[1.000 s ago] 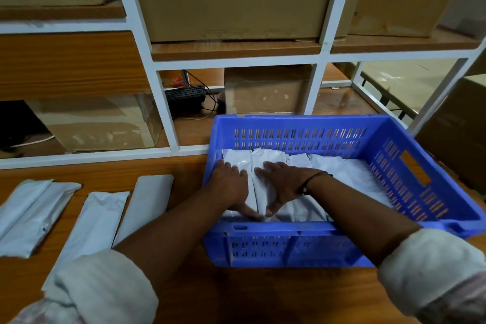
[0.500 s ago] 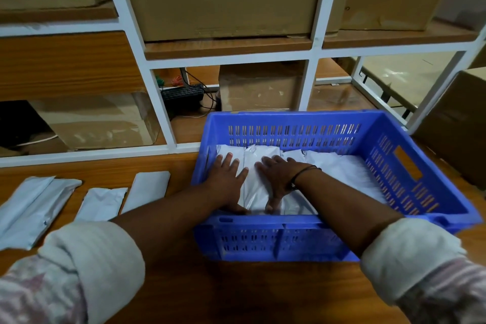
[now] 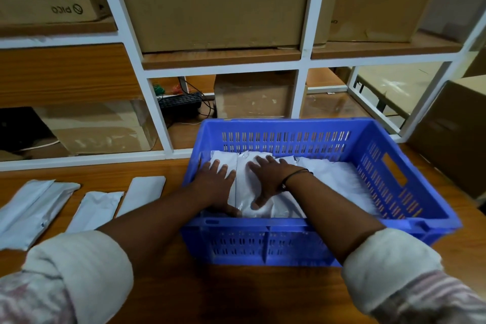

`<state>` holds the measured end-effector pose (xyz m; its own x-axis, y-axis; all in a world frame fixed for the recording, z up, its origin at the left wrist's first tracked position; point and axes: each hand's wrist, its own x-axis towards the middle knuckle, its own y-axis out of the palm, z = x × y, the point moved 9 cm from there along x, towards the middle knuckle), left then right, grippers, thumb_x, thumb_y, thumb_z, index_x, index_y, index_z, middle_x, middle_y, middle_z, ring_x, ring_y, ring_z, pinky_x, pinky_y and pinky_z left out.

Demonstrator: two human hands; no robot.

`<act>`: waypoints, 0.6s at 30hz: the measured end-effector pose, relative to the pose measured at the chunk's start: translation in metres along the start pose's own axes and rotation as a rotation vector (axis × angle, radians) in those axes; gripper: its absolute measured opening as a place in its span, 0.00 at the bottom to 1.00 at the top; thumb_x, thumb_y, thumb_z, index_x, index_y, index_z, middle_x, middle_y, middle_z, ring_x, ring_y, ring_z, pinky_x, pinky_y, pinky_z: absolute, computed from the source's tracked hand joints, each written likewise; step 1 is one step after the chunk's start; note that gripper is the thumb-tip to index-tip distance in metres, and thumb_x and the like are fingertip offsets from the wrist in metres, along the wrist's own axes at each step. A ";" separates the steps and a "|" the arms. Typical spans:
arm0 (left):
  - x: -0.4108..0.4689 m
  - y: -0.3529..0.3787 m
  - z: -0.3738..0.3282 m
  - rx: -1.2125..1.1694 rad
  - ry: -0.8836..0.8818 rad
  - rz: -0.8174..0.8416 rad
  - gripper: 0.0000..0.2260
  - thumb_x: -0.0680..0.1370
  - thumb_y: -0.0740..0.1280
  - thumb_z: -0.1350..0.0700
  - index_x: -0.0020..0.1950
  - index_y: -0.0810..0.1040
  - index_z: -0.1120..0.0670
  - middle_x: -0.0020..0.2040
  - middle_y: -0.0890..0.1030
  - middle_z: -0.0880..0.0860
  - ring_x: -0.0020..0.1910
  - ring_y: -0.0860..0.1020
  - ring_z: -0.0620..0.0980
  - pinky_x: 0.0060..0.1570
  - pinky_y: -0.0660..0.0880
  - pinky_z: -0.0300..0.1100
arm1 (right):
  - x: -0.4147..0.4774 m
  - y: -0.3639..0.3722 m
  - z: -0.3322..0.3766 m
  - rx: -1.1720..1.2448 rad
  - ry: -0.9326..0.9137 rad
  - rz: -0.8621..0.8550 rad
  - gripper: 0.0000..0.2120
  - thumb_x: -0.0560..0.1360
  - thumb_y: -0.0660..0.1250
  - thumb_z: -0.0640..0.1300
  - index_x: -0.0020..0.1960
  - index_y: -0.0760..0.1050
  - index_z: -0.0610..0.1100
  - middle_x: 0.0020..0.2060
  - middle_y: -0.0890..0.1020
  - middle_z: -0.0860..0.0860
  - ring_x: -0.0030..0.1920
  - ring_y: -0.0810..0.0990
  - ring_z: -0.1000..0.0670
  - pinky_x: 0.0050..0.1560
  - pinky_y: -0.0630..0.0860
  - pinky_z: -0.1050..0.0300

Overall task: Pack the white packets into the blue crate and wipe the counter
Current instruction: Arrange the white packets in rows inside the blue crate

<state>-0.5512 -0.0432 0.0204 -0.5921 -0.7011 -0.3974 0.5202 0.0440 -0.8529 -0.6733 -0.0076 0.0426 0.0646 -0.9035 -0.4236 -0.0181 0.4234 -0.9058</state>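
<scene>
Now glossy wht pkts (image 3: 330, 180), crinkled, side-by-side in blue crate (image 3: 289, 243)

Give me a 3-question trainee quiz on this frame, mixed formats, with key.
1. True or false: the left hand and right hand both lie flat on white packets inside the blue crate.
2. The unpacked packets lie on the counter: A) left of the crate, B) right of it, C) behind it.
3. Fill in: the dark wristband is on the ___ arm.
Key: 1 true; 2 A; 3 right.
</scene>
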 end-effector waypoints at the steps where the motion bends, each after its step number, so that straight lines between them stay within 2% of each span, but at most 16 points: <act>1: 0.000 -0.001 0.000 -0.019 -0.001 0.000 0.56 0.68 0.57 0.19 0.83 0.43 0.53 0.83 0.44 0.58 0.81 0.44 0.62 0.77 0.45 0.60 | 0.000 -0.005 -0.002 0.041 0.004 -0.041 0.60 0.66 0.73 0.70 0.82 0.42 0.47 0.82 0.45 0.46 0.81 0.44 0.40 0.78 0.48 0.36; 4: 0.000 -0.008 0.000 -0.073 0.004 -0.042 0.50 0.71 0.58 0.23 0.82 0.52 0.53 0.82 0.53 0.57 0.80 0.51 0.61 0.77 0.51 0.59 | 0.001 -0.018 -0.010 0.143 0.030 -0.147 0.58 0.67 0.68 0.74 0.82 0.43 0.48 0.82 0.47 0.45 0.81 0.45 0.40 0.77 0.48 0.34; 6: -0.004 -0.021 0.001 -0.088 0.026 -0.118 0.41 0.75 0.59 0.27 0.79 0.61 0.52 0.80 0.59 0.56 0.79 0.54 0.61 0.76 0.53 0.59 | 0.000 -0.024 -0.012 0.131 0.041 -0.179 0.56 0.68 0.66 0.75 0.82 0.44 0.48 0.81 0.49 0.44 0.80 0.47 0.39 0.77 0.49 0.33; 9: -0.018 -0.054 0.004 -0.125 0.053 -0.367 0.26 0.81 0.59 0.37 0.75 0.71 0.48 0.77 0.68 0.53 0.78 0.60 0.60 0.75 0.55 0.55 | -0.003 -0.036 -0.013 0.111 0.059 -0.232 0.52 0.70 0.66 0.73 0.81 0.48 0.48 0.81 0.52 0.43 0.79 0.50 0.37 0.75 0.53 0.33; 12: -0.045 -0.075 0.028 -0.359 0.019 -0.644 0.19 0.80 0.63 0.45 0.68 0.79 0.50 0.70 0.77 0.52 0.74 0.68 0.60 0.72 0.62 0.54 | -0.006 -0.052 -0.001 0.118 0.084 -0.286 0.50 0.73 0.64 0.71 0.82 0.46 0.47 0.81 0.51 0.43 0.79 0.49 0.36 0.76 0.52 0.34; 14: -0.063 -0.078 0.059 -0.473 -0.040 -0.804 0.17 0.78 0.63 0.49 0.61 0.83 0.53 0.63 0.82 0.54 0.68 0.75 0.61 0.68 0.69 0.55 | -0.007 -0.066 0.011 0.121 0.109 -0.354 0.48 0.75 0.63 0.70 0.82 0.45 0.47 0.81 0.50 0.43 0.80 0.49 0.36 0.76 0.51 0.34; 16: -0.076 -0.070 0.095 -0.511 -0.091 -0.807 0.19 0.76 0.60 0.50 0.59 0.84 0.54 0.60 0.84 0.56 0.62 0.79 0.60 0.63 0.73 0.53 | -0.007 -0.079 0.029 0.128 0.146 -0.429 0.46 0.76 0.62 0.68 0.82 0.46 0.47 0.81 0.51 0.43 0.79 0.49 0.37 0.76 0.51 0.34; 18: -0.087 -0.053 0.132 -0.573 -0.145 -0.744 0.19 0.77 0.60 0.48 0.61 0.83 0.52 0.61 0.83 0.55 0.61 0.79 0.58 0.61 0.75 0.51 | -0.004 -0.085 0.048 0.144 0.194 -0.469 0.44 0.77 0.62 0.67 0.82 0.46 0.47 0.81 0.50 0.43 0.79 0.49 0.36 0.76 0.51 0.34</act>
<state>-0.4459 -0.0779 0.1451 -0.5474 -0.7700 0.3279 -0.3638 -0.1340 -0.9218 -0.6237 -0.0366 0.1219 -0.1534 -0.9880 0.0204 0.1065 -0.0371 -0.9936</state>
